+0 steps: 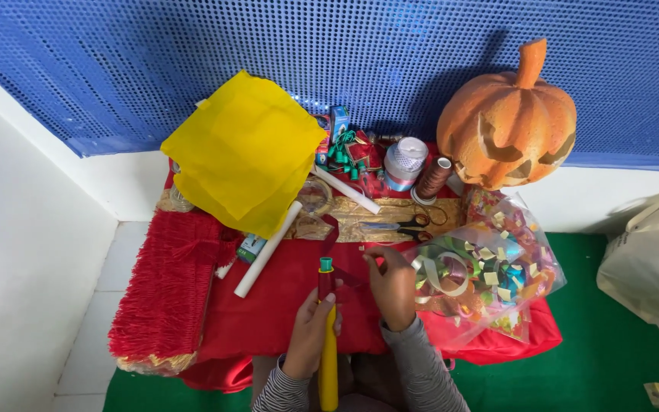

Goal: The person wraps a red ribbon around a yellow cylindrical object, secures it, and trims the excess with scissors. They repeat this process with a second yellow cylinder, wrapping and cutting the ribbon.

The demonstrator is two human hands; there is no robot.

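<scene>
The left hand [313, 324] is gripping one yellow tube [329, 358] while the right hand [392, 286] is pinching one dark red ribbon [332, 236] beside two white rolls [268, 249].

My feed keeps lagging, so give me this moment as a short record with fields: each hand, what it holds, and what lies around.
left hand: gripping a yellow stick, upright, with a green cap on top
right hand: pinching a dark red ribbon that runs to the stick's top
surface: red cloth with a red fringe at the left
near right hand: clear bag of shiny ribbons, scissors
back: yellow paper, orange pumpkin, white tube
</scene>
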